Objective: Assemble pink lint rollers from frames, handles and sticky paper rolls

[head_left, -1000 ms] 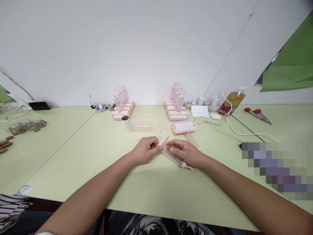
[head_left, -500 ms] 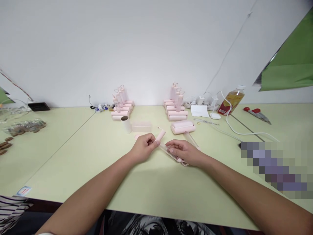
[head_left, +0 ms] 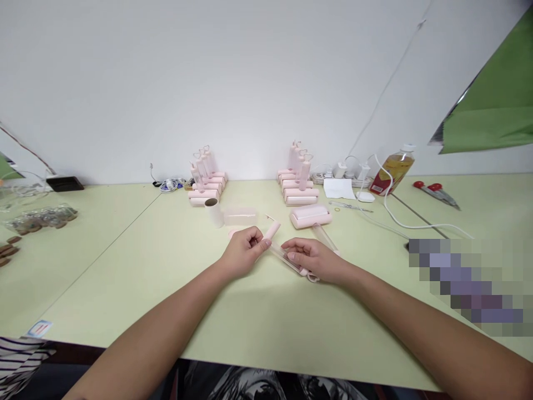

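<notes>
My left hand point(head_left: 242, 253) is closed around a short pink handle piece point(head_left: 271, 230) that sticks out up and to the right. My right hand point(head_left: 314, 259) pinches a clear plastic tube point(head_left: 286, 258) with a pink looped end point(head_left: 311, 275) near my palm. The tube's free end meets the pink piece between my two hands, low over the pale green table point(head_left: 266, 311). Just beyond my right hand lies a pink lint roller point(head_left: 310, 215) with a clear handle.
Two rows of pink rollers point(head_left: 206, 186) point(head_left: 298, 186) stand at the back. A cardboard tube point(head_left: 215, 211), a clear cover point(head_left: 240, 216) and a pink cap point(head_left: 231, 233) lie near my left hand. Cables, chargers, an oil bottle point(head_left: 393, 170) and red-handled scissors point(head_left: 437, 193) sit right.
Both hands with the pink piece and the clear tube have shifted slightly away from me and drawn a little closer together. The view has drifted slightly.
</notes>
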`<move>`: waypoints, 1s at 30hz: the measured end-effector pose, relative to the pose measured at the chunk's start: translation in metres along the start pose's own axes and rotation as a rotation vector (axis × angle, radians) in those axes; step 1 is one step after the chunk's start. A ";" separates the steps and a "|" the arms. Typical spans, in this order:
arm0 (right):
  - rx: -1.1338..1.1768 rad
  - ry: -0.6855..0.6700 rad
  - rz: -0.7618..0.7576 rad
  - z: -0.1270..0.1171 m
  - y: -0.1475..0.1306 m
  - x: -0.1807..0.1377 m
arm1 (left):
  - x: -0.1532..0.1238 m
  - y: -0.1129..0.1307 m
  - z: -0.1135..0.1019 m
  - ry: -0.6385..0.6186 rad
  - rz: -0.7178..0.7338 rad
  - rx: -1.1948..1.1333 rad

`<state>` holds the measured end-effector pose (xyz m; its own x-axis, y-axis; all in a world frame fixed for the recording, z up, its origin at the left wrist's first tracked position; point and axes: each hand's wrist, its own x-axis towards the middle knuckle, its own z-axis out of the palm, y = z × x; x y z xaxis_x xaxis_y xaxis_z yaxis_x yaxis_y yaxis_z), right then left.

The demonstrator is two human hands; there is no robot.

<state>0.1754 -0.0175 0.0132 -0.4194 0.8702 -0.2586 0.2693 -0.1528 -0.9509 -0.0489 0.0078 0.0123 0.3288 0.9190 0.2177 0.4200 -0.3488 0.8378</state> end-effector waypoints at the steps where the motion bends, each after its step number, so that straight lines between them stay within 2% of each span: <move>1: 0.009 -0.004 -0.002 0.000 0.000 0.000 | 0.000 0.000 0.000 0.000 -0.003 0.003; 10: 0.036 -0.018 0.000 0.001 0.000 0.000 | 0.001 0.000 -0.001 0.017 -0.024 0.026; 20: -0.022 -0.084 -0.101 -0.006 0.000 -0.001 | 0.003 -0.002 -0.002 0.079 -0.072 0.006; 27: -0.097 0.040 -0.049 -0.002 0.004 0.002 | 0.005 -0.003 -0.002 0.114 -0.101 -0.013; 30: -0.092 0.053 -0.051 -0.002 0.003 0.002 | 0.005 -0.002 -0.003 0.107 -0.083 -0.024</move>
<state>0.1767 -0.0151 0.0099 -0.3885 0.8999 -0.1981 0.3277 -0.0660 -0.9425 -0.0506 0.0138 0.0127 0.2009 0.9593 0.1984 0.4213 -0.2674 0.8666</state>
